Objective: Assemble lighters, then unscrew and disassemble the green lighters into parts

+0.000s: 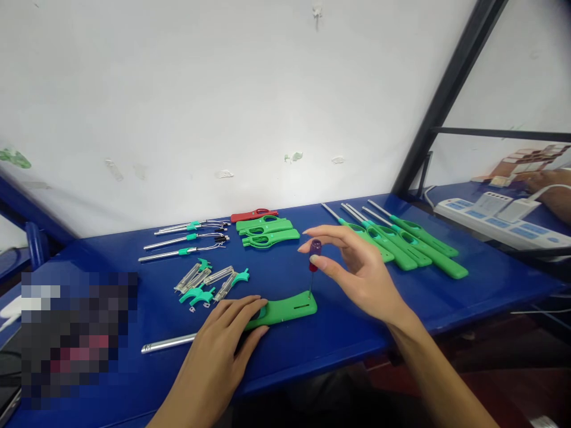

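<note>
A green long-nosed gas lighter point(285, 310) lies flat near the front of the blue table, its metal tube point(169, 343) toward the left. My left hand point(227, 330) is closed over the lighter's middle, thumb on the near side and fingers on the far side, hiding the part around its trigger. In my right hand point(359, 267) is a small screwdriver point(315, 255) with a dark purple-red handle, pinched between thumb and fingers. The screwdriver stands nearly upright, its thin shaft pointing down at the right end of the green handle, where the tip appears to touch.
Several green lighters point(401, 238) lie at the right. Green handle shells point(270, 238) and a red one point(254, 215) sit by the wall, left of which are metal tubes with wires point(178, 241). Clear and teal parts point(209, 279) lie nearer. A power strip point(504, 223) and another person's hand point(553, 184) are far right.
</note>
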